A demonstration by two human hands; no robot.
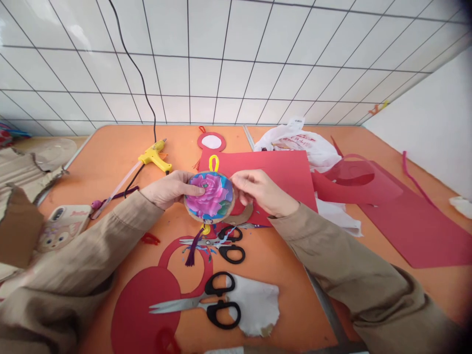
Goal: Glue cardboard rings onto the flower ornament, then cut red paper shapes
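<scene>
A round ornament [209,196] with a pink flower on blue is held up above the orange table. It has a yellow loop [214,163] on top and a purple tassel [191,253] hanging below. My left hand [171,189] grips its left edge, thumb on the front. At the right edge is my right hand [258,191], its thumb and forefinger pinched together; whether they hold the rim or something small is not clear. Under the ornament lie small black-handled scissors [230,244] among blue scraps. Larger scissors [217,301] rest nearer me on a red disc [142,307] and white cloth [258,300].
A yellow glue gun [155,156] with a black cord lies at the left, near a phone [64,227] and cardboard [18,226]. Red sheets [291,172], a white plastic bag [298,145] and a small red ring piece [211,141] are towards the back and right.
</scene>
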